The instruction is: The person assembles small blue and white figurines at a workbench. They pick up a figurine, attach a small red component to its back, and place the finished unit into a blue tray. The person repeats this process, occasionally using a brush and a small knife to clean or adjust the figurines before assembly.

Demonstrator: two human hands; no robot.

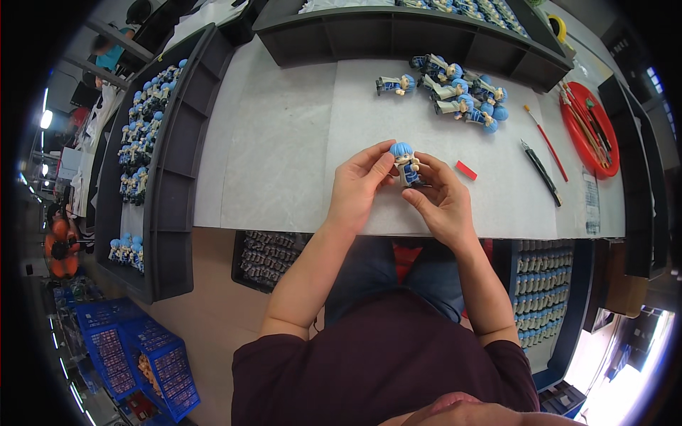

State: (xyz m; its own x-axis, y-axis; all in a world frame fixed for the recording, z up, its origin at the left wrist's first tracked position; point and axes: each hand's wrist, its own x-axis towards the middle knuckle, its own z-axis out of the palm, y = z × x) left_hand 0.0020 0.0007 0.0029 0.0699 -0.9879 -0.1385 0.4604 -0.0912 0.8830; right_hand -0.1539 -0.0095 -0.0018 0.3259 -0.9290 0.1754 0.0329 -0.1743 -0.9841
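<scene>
Between my two hands, above the near part of the table, I hold a small toy figurine (408,167) with light blue hair and a blue and white outfit. It is upright with its face toward me. My left hand (361,183) grips it at the head, thumb and fingers closed on its left side. The fingers of my right hand (442,199) are curled around its lower right side. Just right of my right hand lies a small red block (466,170). Beyond my hands, a loose pile of similar figurines (465,96) lies on the table, with a single figurine (396,85) beside it.
A dark tray (412,32) with figurines stands at the back, another tray (170,170) at left. On the right are a black pen-like tool (541,172), a red paintbrush (547,144) and a red dish (568,117) of brushes. Trays (584,298) of parts sit below the table edge.
</scene>
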